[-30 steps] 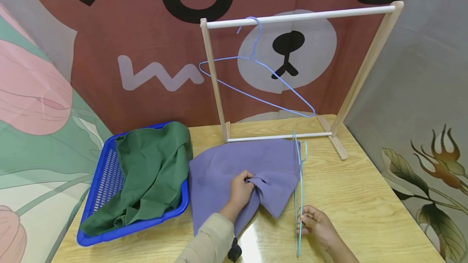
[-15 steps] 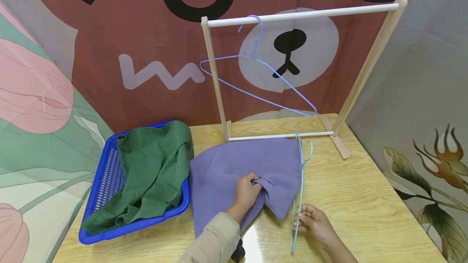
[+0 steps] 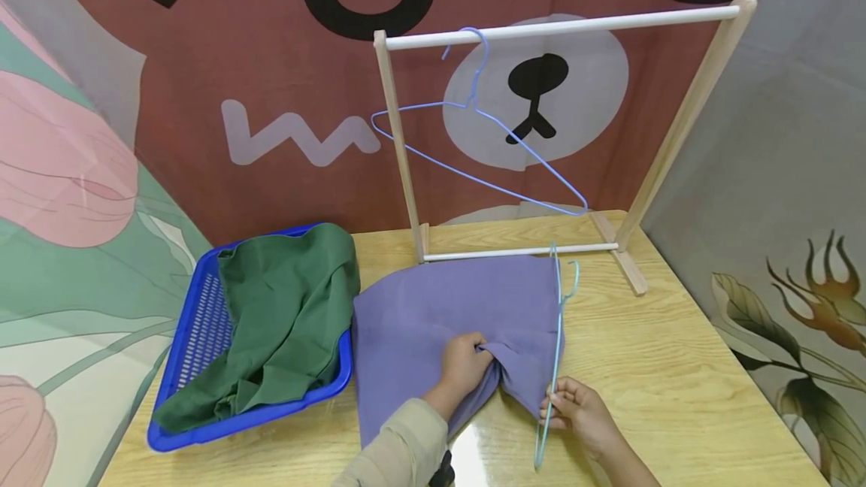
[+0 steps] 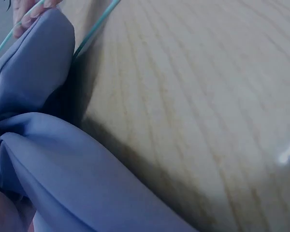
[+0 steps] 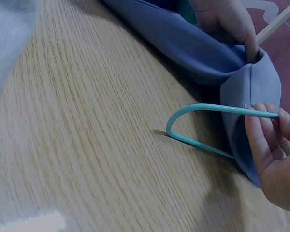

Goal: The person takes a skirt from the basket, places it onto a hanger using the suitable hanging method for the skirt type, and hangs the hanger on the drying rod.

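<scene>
A purple cloth (image 3: pixel 413 314) is spread on the table, its right part gathered into folds. My left hand (image 3: pixel 465 364) pinches those folds from above; in the right wrist view the left hand (image 5: pixel 228 23) has a finger pressed at the fold. My right hand (image 3: pixel 583 413) pinches a light turquoise wire hanger (image 3: pixel 558 337) between thumb and fingers near its rounded end. The hanger stands edge-on along the cloth's right side, hook toward the rack. In the right wrist view, the hanger's upper wire (image 5: pixel 217 108) crosses before the cloth's end, and its lower wire goes out of sight at the cloth.
A blue basket (image 3: pixel 346 367) with a green cloth (image 3: pixel 287 314) in it stands at the left. Behind the purple cloth is a wooden rack (image 3: pixel 676 119) with a white bar, from which a blue hanger (image 3: pixel 534 160) hangs. The wooden tabletop (image 3: pixel 690 389) extends right.
My left hand has moved right with the gathered folds, bringing the cloth's corner up to the hanger. The hanger's near end has swung slightly left in my right hand.
</scene>
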Action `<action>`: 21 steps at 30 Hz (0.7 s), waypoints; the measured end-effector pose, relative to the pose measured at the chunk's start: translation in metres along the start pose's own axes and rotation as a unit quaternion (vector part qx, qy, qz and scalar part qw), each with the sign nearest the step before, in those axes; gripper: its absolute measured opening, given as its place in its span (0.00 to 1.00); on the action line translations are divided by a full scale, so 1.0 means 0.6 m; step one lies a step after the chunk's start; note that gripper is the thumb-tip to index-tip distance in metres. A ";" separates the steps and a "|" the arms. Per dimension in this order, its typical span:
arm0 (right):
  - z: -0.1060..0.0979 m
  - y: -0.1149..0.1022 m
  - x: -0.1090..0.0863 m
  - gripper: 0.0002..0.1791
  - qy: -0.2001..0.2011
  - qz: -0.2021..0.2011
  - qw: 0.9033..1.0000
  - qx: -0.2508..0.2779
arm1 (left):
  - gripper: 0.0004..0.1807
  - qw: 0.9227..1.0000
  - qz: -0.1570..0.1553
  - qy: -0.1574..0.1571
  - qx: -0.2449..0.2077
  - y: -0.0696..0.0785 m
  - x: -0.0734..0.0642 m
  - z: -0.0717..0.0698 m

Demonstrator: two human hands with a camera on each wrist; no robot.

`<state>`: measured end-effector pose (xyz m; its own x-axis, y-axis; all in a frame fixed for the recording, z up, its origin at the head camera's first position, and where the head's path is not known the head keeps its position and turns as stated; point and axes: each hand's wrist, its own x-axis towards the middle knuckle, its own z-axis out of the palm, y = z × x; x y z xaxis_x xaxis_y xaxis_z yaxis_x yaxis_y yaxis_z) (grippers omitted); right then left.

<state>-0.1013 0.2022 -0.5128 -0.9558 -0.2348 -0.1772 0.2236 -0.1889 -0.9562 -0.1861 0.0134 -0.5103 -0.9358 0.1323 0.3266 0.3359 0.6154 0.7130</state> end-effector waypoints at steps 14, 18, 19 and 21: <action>0.004 0.001 0.005 0.02 -0.004 0.001 1.000 -0.006 | 0.08 0.987 0.116 -0.094 0.056 -0.026 -0.017 0.000; 0.006 -0.001 0.005 0.05 -0.015 0.008 0.999 -0.029 | 0.07 0.985 0.107 -0.135 0.003 -0.034 -0.019 -0.004; 0.006 -0.001 0.005 0.06 -0.020 0.010 0.999 -0.035 | 0.06 0.984 0.097 -0.147 -0.016 -0.035 -0.019 -0.005; 0.006 -0.001 0.004 0.09 -0.027 0.013 0.998 -0.046 | 0.06 0.981 0.073 -0.170 -0.058 -0.037 -0.019 -0.007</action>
<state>-0.1032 0.1983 -0.5118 -0.9375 -0.2908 -0.1914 0.2273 -0.0947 -0.9692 -0.1828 -0.0052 -0.5272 -0.8515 0.4762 0.2193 0.4611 0.4811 0.7456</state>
